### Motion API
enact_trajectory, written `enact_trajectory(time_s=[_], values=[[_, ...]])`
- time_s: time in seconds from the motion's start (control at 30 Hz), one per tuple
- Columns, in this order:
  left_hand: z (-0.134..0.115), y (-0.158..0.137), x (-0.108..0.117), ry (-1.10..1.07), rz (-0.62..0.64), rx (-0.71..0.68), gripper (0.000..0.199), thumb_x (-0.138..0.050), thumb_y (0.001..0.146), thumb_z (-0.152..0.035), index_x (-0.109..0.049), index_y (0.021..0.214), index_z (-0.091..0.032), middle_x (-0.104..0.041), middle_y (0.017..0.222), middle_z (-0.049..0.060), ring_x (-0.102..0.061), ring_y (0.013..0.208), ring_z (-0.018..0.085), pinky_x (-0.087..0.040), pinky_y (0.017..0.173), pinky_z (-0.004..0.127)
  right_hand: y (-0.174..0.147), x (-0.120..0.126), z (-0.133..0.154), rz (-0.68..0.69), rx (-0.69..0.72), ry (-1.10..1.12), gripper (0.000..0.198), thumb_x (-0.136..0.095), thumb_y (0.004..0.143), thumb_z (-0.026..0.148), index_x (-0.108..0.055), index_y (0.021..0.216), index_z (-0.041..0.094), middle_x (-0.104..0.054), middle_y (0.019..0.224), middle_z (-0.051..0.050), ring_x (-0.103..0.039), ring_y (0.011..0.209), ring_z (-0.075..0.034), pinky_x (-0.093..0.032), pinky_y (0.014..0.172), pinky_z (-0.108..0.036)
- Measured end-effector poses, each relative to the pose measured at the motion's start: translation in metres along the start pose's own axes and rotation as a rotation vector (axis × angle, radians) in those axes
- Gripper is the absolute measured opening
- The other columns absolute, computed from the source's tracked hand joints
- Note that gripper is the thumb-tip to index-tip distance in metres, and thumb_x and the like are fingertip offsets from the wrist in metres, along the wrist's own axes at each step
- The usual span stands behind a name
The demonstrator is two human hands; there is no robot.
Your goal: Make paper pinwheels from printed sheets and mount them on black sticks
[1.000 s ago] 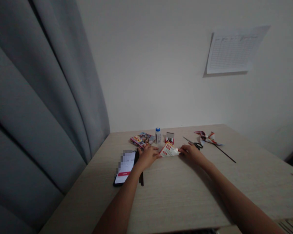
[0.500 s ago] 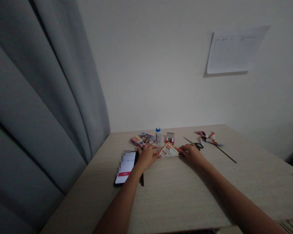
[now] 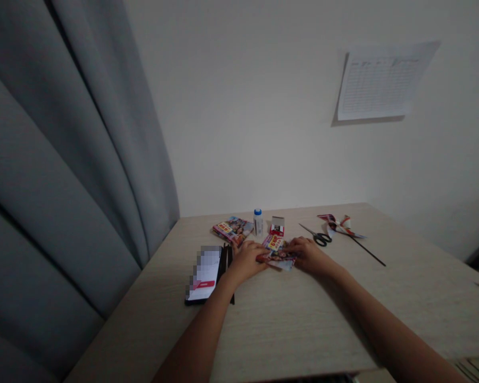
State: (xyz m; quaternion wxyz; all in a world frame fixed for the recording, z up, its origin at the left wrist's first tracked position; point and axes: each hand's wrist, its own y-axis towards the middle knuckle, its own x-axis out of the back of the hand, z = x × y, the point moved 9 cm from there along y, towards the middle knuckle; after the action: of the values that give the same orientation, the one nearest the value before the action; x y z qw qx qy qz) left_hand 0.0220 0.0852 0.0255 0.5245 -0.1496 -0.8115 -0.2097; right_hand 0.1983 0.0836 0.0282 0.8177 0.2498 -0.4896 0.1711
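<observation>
A colourful printed sheet of paper (image 3: 277,252) lies low over the table between my hands, partly folded, with a yellow label on its upper part. My left hand (image 3: 249,259) grips its left edge with the fingers bent. On the other side, my right hand (image 3: 309,255) pinches the right edge, its fingertips partly hidden. Just behind the paper stands a small open red-and-white box (image 3: 277,227). A clear bottle with a blue cap (image 3: 258,223) is upright to the left of that box.
A stack of printed leaflets (image 3: 233,230) lies at the back left. A phone (image 3: 203,276) and dark thin sticks (image 3: 230,255) are beside my left forearm. Black-handled scissors (image 3: 321,239) and a paper pinwheel on a stick (image 3: 339,225) lie to the right.
The paper was a folded triangle with its pale, red-labelled side showing. Now its colourful printed face shows and the shape is different. My left hand has moved slightly right and nearer me.
</observation>
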Motion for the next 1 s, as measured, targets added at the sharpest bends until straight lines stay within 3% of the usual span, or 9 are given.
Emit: enact_trajectory(time_s=[0.23, 0.4, 0.63, 0.83, 1.0], values=[[0.004, 0.001, -0.002, -0.007, 0.012, 0.015, 0.033, -0.068, 0.083, -0.049, -0.072, 0.113, -0.037, -0.062, 0.133, 0.001, -0.042, 0.131, 0.031, -0.005, 0.115, 0.064, 0.003, -0.006, -0.009, -0.043, -0.007, -0.044, 0.026, -0.057, 0.092, 0.034, -0.077, 0.107, 0.030, -0.067, 0.105, -0.008, -0.056, 0.104, -0.024, -0.039, 0.096, -0.040], [0.006, 0.003, -0.002, 0.004, 0.026, 0.033, 0.034, -0.063, 0.087, -0.051, -0.074, 0.111, -0.031, -0.063, 0.132, 0.005, -0.042, 0.131, 0.032, -0.007, 0.116, 0.063, 0.004, -0.003, -0.010, -0.081, 0.000, -0.051, 0.028, -0.054, 0.094, 0.042, -0.078, 0.097, 0.026, -0.070, 0.107, -0.007, -0.057, 0.106, -0.024, -0.038, 0.099, -0.040], [0.011, 0.005, 0.004, -0.024, -0.085, 0.102, 0.031, -0.062, 0.087, -0.052, -0.077, 0.098, -0.027, -0.068, 0.122, 0.006, -0.049, 0.125, 0.032, -0.013, 0.115, 0.064, 0.005, 0.002, -0.014, -0.096, -0.058, -0.028, 0.030, -0.056, 0.092, 0.043, -0.076, 0.090, 0.022, -0.073, 0.094, -0.008, -0.060, 0.099, -0.025, -0.040, 0.094, -0.038], [0.013, 0.005, 0.008, -0.029, -0.112, 0.135, 0.024, -0.062, 0.089, -0.044, -0.076, 0.092, -0.024, -0.072, 0.111, 0.006, -0.054, 0.119, 0.031, -0.012, 0.114, 0.065, 0.004, 0.006, -0.016, -0.148, -0.142, 0.025, 0.036, -0.060, 0.087, 0.039, -0.070, 0.115, 0.019, -0.071, 0.100, -0.010, -0.060, 0.099, -0.026, -0.042, 0.093, -0.037], [0.008, 0.003, 0.011, -0.037, -0.114, 0.151, 0.021, -0.062, 0.090, -0.038, -0.072, 0.106, -0.027, -0.071, 0.113, 0.006, -0.053, 0.121, 0.030, -0.009, 0.115, 0.064, 0.002, 0.007, -0.015, -0.183, -0.190, 0.054, 0.049, -0.062, 0.086, 0.034, -0.058, 0.132, 0.018, -0.070, 0.099, -0.010, -0.060, 0.098, -0.025, -0.041, 0.098, -0.041]])
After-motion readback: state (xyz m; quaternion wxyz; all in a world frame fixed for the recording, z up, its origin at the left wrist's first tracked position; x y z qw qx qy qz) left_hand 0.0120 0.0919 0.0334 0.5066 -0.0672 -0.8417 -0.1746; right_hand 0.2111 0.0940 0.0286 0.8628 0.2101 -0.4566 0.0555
